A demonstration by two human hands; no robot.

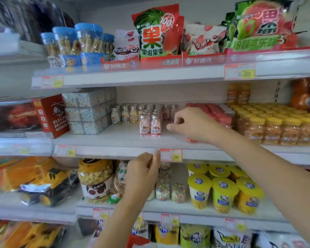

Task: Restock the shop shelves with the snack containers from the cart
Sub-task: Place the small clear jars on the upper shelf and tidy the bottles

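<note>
Shop shelves are facing me; pink candy bottles are standing upright on the middle shelf, just left of my right hand; my left hand is touching its rail. Both are curling, grips unclear.

Clear plastic bottles, glossy foil bags

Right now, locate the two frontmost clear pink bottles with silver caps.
Head view: the pink bottles stand centrally on the middle shelf, just left of the right hand.
</note>
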